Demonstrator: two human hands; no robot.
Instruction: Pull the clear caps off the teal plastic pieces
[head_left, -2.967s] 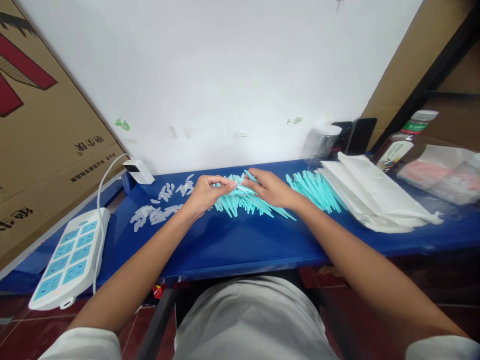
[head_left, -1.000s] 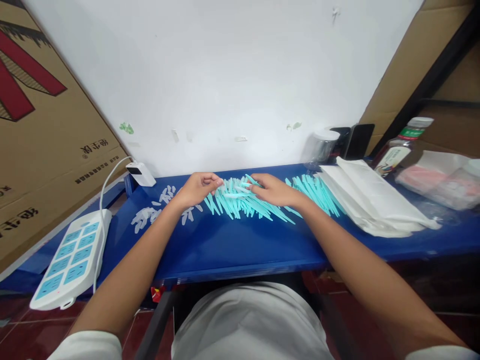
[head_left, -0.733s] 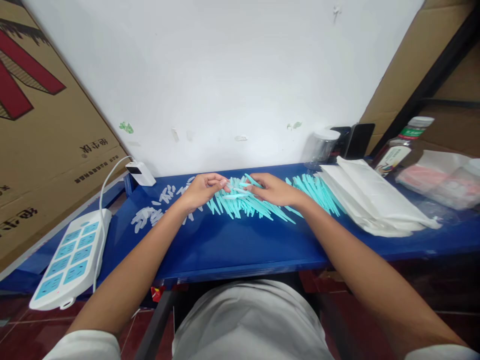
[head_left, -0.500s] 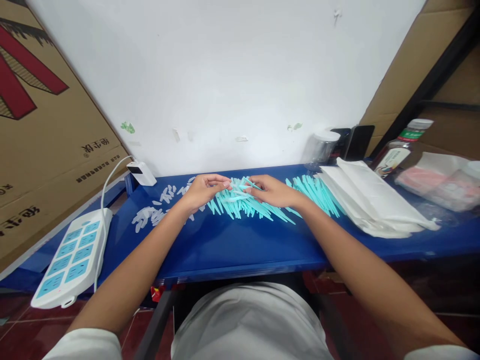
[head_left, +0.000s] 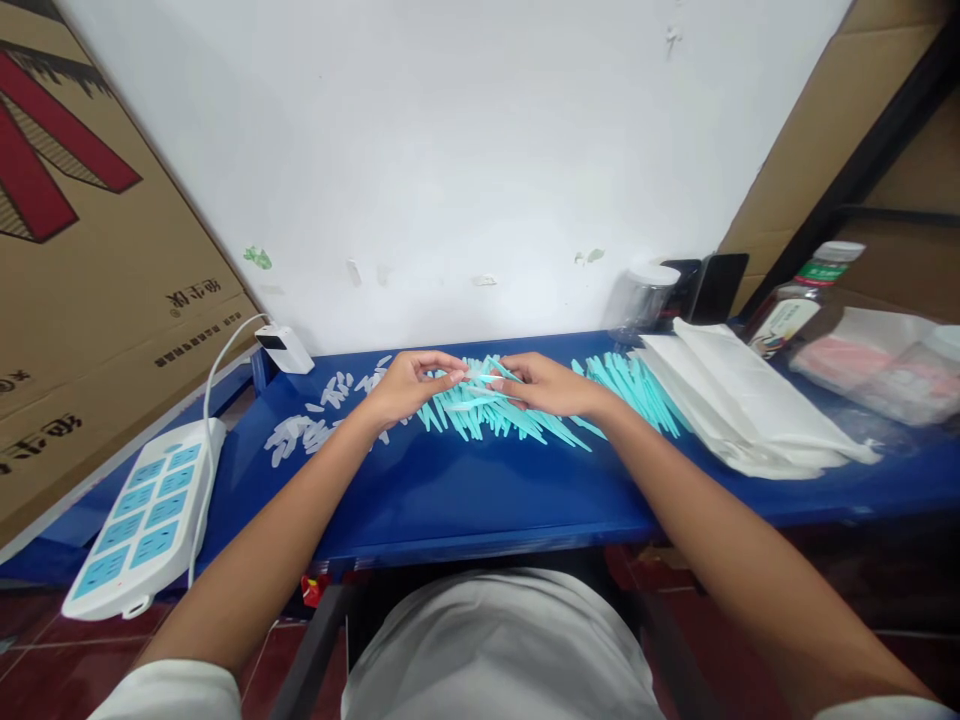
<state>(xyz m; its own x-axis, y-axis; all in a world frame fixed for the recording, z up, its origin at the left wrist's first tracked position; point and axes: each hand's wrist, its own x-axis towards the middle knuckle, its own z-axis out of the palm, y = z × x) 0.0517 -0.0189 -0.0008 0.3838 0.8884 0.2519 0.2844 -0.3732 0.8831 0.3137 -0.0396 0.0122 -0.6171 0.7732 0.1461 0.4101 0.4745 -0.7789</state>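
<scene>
Over a pile of slim turquoise plastic sticks (head_left: 480, 418), my two hands work close together at the middle of the table. My left hand (head_left: 411, 385) pinches a small clear plastic piece (head_left: 478, 373) between thumb and fingertips. Across from it, my right hand (head_left: 546, 384) is closed on a turquoise stick, its tip pointing towards the left fingers. The exact contact between piece and stick is too small to make out. Loose translucent plastic pieces (head_left: 298, 434) lie scattered left of my left hand. A second group of turquoise sticks (head_left: 634, 392) lies beyond my right wrist.
White flat bags (head_left: 750, 400) are stacked on the blue table (head_left: 487, 505) at the right, near a bottle (head_left: 795, 300) and a clear jar (head_left: 645, 295). At left are a power strip (head_left: 146, 520), its cable, and a white device (head_left: 285, 348). A white wall stands behind.
My fingertips have shifted slightly over the pile, the left ones a little to the right. Both hands keep their pinch; the piles look the same.
</scene>
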